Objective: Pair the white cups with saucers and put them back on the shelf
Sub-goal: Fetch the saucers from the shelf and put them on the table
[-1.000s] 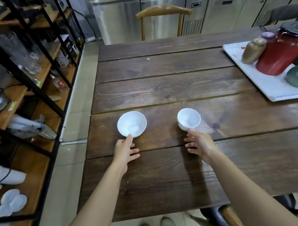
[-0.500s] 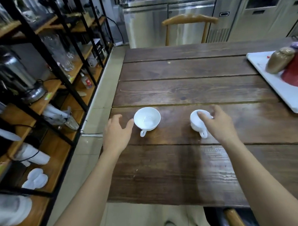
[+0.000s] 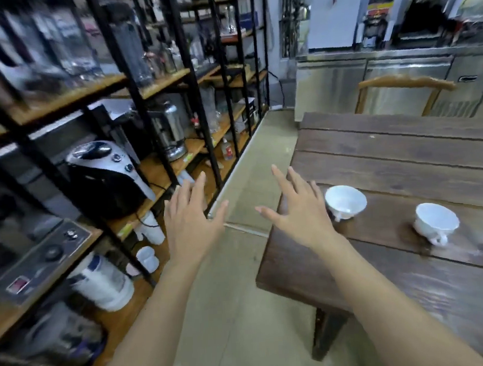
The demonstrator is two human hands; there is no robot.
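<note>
now both hands [image 3: 193, 221] [image 3: 299, 213] are spread wide, holding nothing; saucers [image 3: 146, 259] lie low-left on the shelf [image 3: 151, 173], nearer the left hand, cups [image 3: 345, 201] behind right.

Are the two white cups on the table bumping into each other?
Apart. The head view shows bare brown table between the left cup and the right cup.
</note>
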